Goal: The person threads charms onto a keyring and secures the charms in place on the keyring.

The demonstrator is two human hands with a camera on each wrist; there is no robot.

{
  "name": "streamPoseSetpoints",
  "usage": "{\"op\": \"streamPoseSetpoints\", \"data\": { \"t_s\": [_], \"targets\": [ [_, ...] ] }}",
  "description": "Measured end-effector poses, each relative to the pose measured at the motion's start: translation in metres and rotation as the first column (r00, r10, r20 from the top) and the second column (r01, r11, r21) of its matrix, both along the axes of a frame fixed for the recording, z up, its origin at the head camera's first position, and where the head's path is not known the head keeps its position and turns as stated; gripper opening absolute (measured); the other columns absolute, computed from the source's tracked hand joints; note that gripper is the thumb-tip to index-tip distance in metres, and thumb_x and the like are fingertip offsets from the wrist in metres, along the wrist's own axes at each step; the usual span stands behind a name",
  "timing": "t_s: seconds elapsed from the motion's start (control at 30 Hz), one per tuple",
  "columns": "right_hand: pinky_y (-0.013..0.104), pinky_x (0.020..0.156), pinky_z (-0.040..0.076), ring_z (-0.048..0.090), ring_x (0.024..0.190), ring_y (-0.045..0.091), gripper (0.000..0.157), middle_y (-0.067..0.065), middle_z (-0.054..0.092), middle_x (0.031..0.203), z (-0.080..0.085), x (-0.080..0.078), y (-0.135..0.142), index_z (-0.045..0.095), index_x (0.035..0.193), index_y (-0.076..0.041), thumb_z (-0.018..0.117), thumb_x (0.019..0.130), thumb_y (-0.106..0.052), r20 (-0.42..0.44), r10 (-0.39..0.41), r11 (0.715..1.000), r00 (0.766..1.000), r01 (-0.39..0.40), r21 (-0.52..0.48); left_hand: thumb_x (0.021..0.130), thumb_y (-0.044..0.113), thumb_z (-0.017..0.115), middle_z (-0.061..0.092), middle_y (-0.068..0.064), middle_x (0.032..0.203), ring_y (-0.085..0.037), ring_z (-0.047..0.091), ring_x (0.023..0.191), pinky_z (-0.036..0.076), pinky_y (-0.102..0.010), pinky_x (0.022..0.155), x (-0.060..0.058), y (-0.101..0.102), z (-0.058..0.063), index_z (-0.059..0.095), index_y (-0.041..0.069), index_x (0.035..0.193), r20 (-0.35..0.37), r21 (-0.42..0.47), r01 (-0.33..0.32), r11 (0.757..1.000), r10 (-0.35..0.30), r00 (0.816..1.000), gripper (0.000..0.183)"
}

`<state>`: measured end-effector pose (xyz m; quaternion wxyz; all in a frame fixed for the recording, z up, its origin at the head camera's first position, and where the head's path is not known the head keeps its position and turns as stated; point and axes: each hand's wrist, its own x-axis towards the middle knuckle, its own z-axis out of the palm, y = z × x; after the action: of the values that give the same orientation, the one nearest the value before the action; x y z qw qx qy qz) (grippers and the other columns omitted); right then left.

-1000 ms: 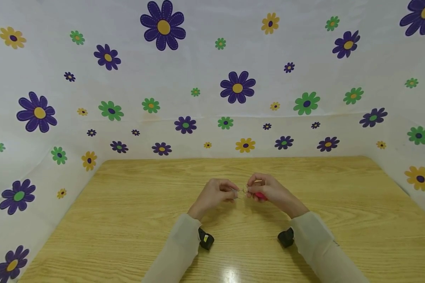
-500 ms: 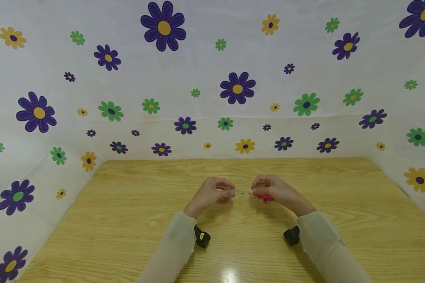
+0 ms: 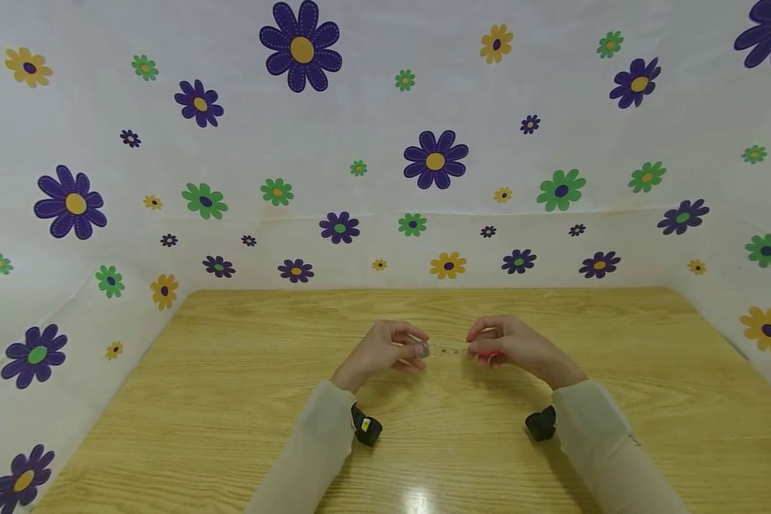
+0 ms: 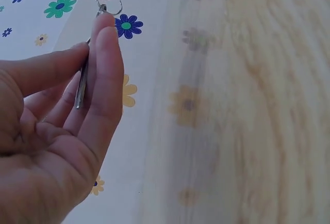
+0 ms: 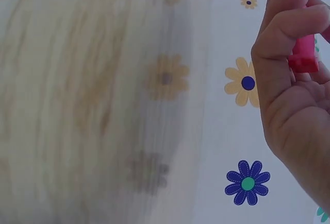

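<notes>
My left hand (image 3: pixel 385 351) pinches a flat metal key (image 4: pixel 81 87) between thumb and fingers; it shows edge-on in the left wrist view. A thin split ring (image 4: pixel 122 5) passes through the key's top end. From the ring a short chain (image 3: pixel 450 350) runs across to my right hand (image 3: pixel 517 348). The right thumb and fingertips pinch near the chain's far end. Inside the curled right fingers sits a pinkish-red keychain piece (image 5: pixel 305 54), partly covered. Both hands are raised over the wooden table (image 3: pixel 283 442), apart from each other.
A white sheet (image 3: pixel 373 107) printed with purple, green and yellow flowers stands behind the table and along both sides. Black wrist cameras, left (image 3: pixel 368 428) and right (image 3: pixel 541 424), hang at the cuffs of pale sleeves.
The hands have drawn apart, the right hand moving to the right and the left slightly to the left. The ring and chain now stretch out between them.
</notes>
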<state>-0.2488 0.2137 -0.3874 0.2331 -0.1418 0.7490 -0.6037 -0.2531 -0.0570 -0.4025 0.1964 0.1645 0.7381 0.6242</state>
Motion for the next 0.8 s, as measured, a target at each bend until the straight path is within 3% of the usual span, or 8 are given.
{"op": "streamPoseSetpoints", "data": {
  "t_s": [0.23,0.5,0.8],
  "targets": [
    [0.025,0.066,0.055,0.065,0.075,0.015,0.023,0.012,0.074,0.102,-0.004,-0.001,0.008,0.056,0.114,0.012,0.059,0.102,-0.007,0.011,-0.026,1.000,1.000,0.026,-0.004,0.099,-0.012,0.054,0.071,-0.026,0.108,-0.035,0.074,0.090,0.061,-0.041,0.076,-0.002,-0.001,-0.003,0.061,-0.011,0.128,-0.012,0.015,0.052,0.999,-0.052,0.999,0.030],
    [0.028,0.072,0.058,0.068,0.081,0.019,0.019,0.014,0.073,0.105,-0.008,-0.002,0.014,0.059,0.114,0.010,0.061,0.101,-0.003,0.014,-0.074,0.996,0.997,0.075,-0.038,0.096,-0.019,0.047,0.068,-0.019,0.110,-0.037,0.072,0.099,0.061,-0.040,0.079,-0.003,-0.002,-0.004,0.059,-0.009,0.131,0.009,0.028,0.048,0.998,-0.049,0.999,0.038],
    [0.033,0.079,0.060,0.070,0.087,0.020,0.012,0.008,0.073,0.100,-0.010,-0.003,0.013,0.063,0.110,0.008,0.058,0.100,0.002,0.019,-0.136,0.987,0.991,0.137,-0.080,0.096,-0.020,0.045,0.067,-0.021,0.116,-0.036,0.072,0.098,0.060,-0.041,0.080,-0.004,-0.003,-0.003,0.059,-0.009,0.131,-0.011,0.026,0.039,0.999,-0.039,0.999,0.039]
  ]
}}
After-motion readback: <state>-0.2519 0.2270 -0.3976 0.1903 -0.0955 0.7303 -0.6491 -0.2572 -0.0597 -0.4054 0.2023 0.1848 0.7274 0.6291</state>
